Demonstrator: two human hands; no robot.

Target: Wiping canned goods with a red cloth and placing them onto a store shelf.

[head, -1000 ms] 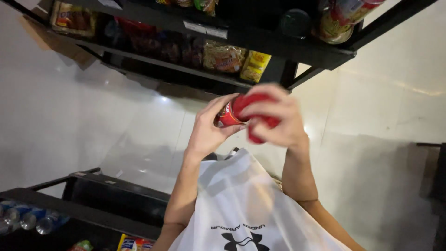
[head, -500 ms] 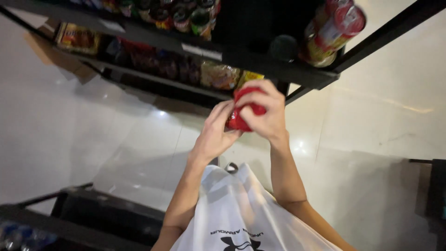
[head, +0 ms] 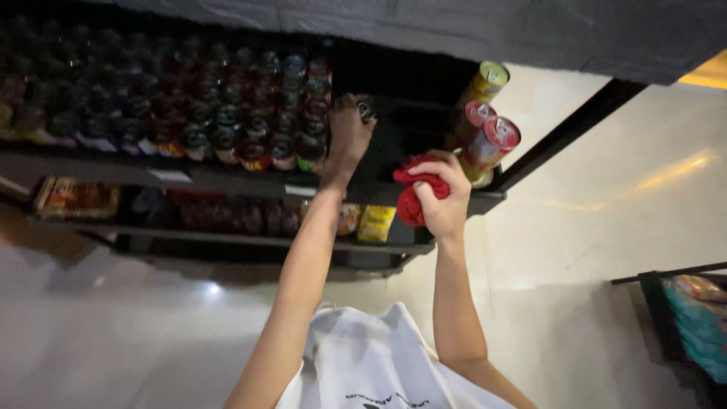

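My left hand (head: 347, 140) reaches up onto the black shelf (head: 227, 180) and grips a small can (head: 365, 107) with a silver top, at the right end of the rows of cans. The can's colour is hard to tell in the dark. My right hand (head: 443, 198) is closed around a crumpled red cloth (head: 413, 198) and hovers at the shelf's front edge, just right of the left wrist. Both forearms rise from my white shirt (head: 379, 363) at the bottom.
Several rows of dark cans (head: 197, 113) fill the shelf to the left. Tall tube cans, yellow (head: 485, 82) and red (head: 492, 144), stand at its right end. Snack packets (head: 376, 223) lie on the lower shelf. Another rack with blue packages (head: 693, 318) stands at the right on the pale floor.
Both hands held a red can with the cloth in front of the shelves. Now my left hand has reached onto the shelf with a can, and my right hand keeps the cloth apart.
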